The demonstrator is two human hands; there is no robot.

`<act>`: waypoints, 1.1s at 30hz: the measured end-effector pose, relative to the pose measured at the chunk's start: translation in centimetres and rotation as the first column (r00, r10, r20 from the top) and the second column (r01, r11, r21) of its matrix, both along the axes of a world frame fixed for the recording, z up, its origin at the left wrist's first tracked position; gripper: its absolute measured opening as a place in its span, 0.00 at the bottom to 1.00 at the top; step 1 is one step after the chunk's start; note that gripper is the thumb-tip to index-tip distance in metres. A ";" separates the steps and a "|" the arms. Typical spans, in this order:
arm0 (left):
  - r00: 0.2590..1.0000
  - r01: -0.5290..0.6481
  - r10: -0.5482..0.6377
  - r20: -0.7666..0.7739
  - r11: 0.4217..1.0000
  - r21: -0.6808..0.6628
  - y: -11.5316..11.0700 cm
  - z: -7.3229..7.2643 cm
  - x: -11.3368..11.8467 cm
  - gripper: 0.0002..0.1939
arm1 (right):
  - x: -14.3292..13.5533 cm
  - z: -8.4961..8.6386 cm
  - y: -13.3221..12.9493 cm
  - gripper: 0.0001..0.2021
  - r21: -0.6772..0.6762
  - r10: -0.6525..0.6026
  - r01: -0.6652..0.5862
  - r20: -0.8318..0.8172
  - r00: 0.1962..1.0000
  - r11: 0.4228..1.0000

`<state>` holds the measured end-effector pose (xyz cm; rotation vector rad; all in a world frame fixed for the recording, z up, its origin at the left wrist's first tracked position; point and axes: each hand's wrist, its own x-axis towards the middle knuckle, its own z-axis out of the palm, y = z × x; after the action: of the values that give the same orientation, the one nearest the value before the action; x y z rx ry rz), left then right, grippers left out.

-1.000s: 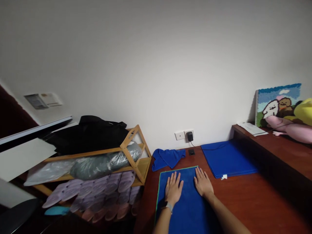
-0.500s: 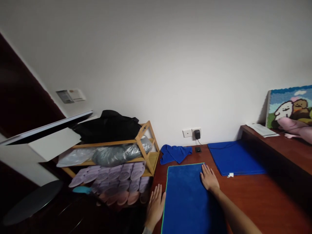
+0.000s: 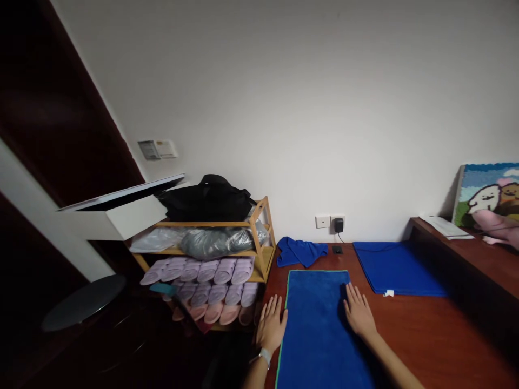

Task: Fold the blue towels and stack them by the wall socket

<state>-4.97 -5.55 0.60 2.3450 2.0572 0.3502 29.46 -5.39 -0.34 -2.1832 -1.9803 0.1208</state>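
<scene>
A long blue cloth [image 3: 318, 329] with a green edge lies flat on the reddish-brown table [image 3: 421, 335]. At its left edge is my left hand [image 3: 271, 324], palm down, fingers stretched out, with a watch on the wrist. My right hand [image 3: 360, 312] is spread beside the cloth's right edge, near its far corner, holding nothing. Behind the cloth sits a crumpled blue cloth [image 3: 302, 252]. To the right rests a folded blue stack of cloth [image 3: 399, 267] with a white tag.
Left of the table stands a wooden rack [image 3: 263, 262] with slippers [image 3: 208, 270], plastic-wrapped items and a black bag [image 3: 208, 201]. A plugged-in adapter [image 3: 338, 225] is on the wall. A raised ledge [image 3: 486, 248] at right holds papers, a picture and a pink plush.
The view has shifted left, so most things appear further right. My right hand has slid a little toward me and off the cloth's edge; my left hand stays at the left edge.
</scene>
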 end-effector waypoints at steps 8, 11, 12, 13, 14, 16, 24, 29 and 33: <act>0.999 -0.017 0.015 -0.048 0.999 -0.042 0.3 0.5 0.3 0.32 | -0.5 -1.8 -7.5 0.34 -0.013 0.012 -0.013 -0.115 0.993 1.000; 0.997 -0.015 0.011 -0.077 0.999 -0.042 0.5 0.3 0.4 0.32 | -0.6 -0.4 -7.5 0.34 -0.032 0.017 -0.022 -0.142 0.990 0.999; 0.997 -0.012 0.009 -0.083 0.999 -0.043 0.5 0.3 0.3 0.32 | -0.7 0.0 -7.5 0.34 -0.041 0.016 -0.022 -0.146 0.989 0.999; 0.996 -0.008 0.004 -0.086 0.999 -0.046 0.6 0.3 0.2 0.33 | -0.7 0.4 -7.5 0.34 -0.049 0.015 -0.022 -0.147 0.989 0.999; 0.996 -0.006 0.001 -0.086 0.999 -0.051 0.8 0.3 0.1 0.33 | -0.7 0.7 -7.6 0.34 -0.056 0.013 -0.021 -0.148 0.989 0.998; 0.998 -0.008 0.003 -0.069 0.997 -0.070 1.1 0.4 -0.3 0.33 | -0.8 1.1 -7.7 0.34 -0.061 0.010 -0.019 -0.150 0.989 0.998; 0.992 0.123 -0.124 0.019 0.992 0.042 0.5 1.6 6.8 0.29 | -0.8 1.0 -7.6 0.33 -0.040 0.006 -0.013 -0.178 0.984 0.999; 0.910 0.409 -0.408 0.078 0.912 0.000 -2.6 0.5 17.1 0.30 | -0.7 0.9 -7.6 0.33 -0.036 0.023 -0.030 -0.173 0.985 0.999; 0.906 0.422 -0.416 0.074 0.903 -0.078 -3.4 -0.3 18.5 0.31 | -0.7 0.9 -7.6 0.33 -0.042 0.031 -0.038 -0.165 0.986 0.998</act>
<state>13.53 -9.00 0.31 2.5937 1.4484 0.2966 28.77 -12.96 0.59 -2.0914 -1.9425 0.3423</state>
